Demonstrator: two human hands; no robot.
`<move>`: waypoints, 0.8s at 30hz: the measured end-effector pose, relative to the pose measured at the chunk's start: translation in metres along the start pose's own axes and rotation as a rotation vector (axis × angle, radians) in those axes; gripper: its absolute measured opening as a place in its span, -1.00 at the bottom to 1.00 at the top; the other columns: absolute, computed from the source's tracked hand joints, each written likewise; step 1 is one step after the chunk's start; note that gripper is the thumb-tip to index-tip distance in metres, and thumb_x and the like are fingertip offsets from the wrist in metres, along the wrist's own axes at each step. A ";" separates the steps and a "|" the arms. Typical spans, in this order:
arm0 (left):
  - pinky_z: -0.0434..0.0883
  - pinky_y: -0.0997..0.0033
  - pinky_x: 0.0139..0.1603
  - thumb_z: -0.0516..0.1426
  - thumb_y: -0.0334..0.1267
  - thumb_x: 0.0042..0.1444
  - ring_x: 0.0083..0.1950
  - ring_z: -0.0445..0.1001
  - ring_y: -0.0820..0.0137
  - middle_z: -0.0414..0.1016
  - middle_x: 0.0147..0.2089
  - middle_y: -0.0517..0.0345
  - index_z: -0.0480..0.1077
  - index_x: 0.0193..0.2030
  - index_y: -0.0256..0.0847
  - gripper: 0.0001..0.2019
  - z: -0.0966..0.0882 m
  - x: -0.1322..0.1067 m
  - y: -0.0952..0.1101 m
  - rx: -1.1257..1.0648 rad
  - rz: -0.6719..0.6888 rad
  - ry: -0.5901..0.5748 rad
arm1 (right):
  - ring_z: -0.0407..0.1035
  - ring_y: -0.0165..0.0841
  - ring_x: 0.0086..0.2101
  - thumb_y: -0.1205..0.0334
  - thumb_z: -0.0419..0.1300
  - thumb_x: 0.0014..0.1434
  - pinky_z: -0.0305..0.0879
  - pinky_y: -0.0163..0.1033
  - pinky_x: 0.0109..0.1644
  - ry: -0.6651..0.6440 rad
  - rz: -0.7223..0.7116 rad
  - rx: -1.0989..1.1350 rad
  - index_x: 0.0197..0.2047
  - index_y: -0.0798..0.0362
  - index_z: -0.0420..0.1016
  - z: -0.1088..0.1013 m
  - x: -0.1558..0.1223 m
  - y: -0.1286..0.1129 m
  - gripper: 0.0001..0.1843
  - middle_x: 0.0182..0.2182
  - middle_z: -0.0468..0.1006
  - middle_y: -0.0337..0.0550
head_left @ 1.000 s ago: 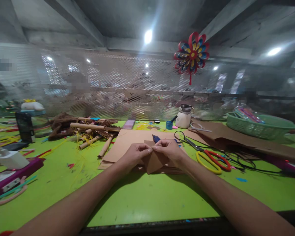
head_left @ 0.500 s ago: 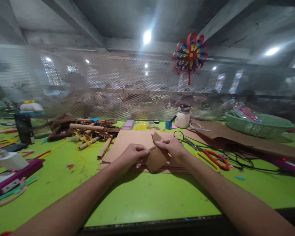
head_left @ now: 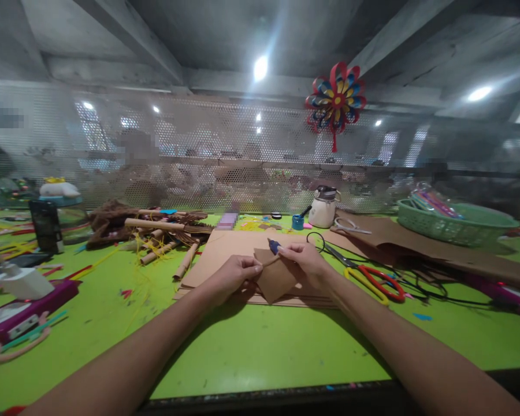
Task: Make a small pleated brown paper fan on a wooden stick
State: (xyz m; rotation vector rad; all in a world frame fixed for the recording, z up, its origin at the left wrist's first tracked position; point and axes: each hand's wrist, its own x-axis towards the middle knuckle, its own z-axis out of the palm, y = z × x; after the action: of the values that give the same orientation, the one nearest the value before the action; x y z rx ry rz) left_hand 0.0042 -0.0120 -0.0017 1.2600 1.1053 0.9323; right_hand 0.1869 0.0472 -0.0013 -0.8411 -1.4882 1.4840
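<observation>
over the paper stack, the left hand and right hand each pinch the folded paper, probably light, stiffish and easily creased, best held by its edges.

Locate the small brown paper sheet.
Head view, lower middle: the small brown paper sheet is held between the left hand and right hand, over the front edge of the flat tan paper stack.
</observation>
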 end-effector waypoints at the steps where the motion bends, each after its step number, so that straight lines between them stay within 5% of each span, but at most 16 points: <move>1: 0.14 0.62 -0.65 0.19 -0.15 -0.07 -0.63 0.32 0.56 0.38 -0.56 0.18 0.29 -0.47 -0.30 -0.76 0.001 0.001 -0.001 0.004 0.020 -0.007 | 0.24 -0.47 -0.59 0.01 0.35 -0.26 0.10 -0.35 -0.50 -0.008 0.011 0.016 -0.52 0.16 0.39 0.001 0.000 0.001 -0.61 -0.60 0.42 -0.23; 10: 0.24 0.51 -0.59 0.19 -0.09 -0.08 -0.56 0.37 0.46 0.40 -0.53 0.10 0.29 -0.40 -0.30 -0.71 0.005 0.006 -0.005 0.042 0.056 -0.017 | 0.28 -0.42 -0.55 0.14 0.39 -0.36 0.17 -0.30 -0.45 0.024 0.001 -0.087 -0.54 0.18 0.47 0.007 -0.003 0.001 -0.68 -0.59 0.45 -0.20; 16: 0.34 0.40 -0.52 0.21 -0.09 -0.12 -0.57 0.36 0.45 0.39 -0.57 0.14 0.27 -0.42 -0.26 -0.71 0.003 -0.002 0.003 0.031 -0.013 0.047 | 0.28 -0.41 -0.58 -0.01 0.33 -0.25 0.16 -0.30 -0.49 -0.013 0.022 -0.079 -0.52 0.18 0.46 0.006 -0.005 -0.004 -0.62 -0.59 0.48 -0.16; 24: 0.23 0.52 -0.55 0.23 -0.14 -0.15 -0.56 0.31 0.51 0.34 -0.55 0.17 0.30 -0.49 -0.29 -0.74 0.004 -0.001 0.005 0.077 0.101 0.058 | 0.23 -0.45 -0.60 -0.12 0.23 -0.14 0.10 -0.34 -0.50 -0.145 -0.032 -0.174 -0.51 0.18 0.46 0.008 -0.004 0.000 -0.55 -0.61 0.43 -0.19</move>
State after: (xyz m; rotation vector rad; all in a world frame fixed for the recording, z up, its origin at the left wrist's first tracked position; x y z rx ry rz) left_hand 0.0083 -0.0132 0.0029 1.3689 1.1409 1.0158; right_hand 0.1813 0.0402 -0.0009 -0.8221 -1.7502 1.4319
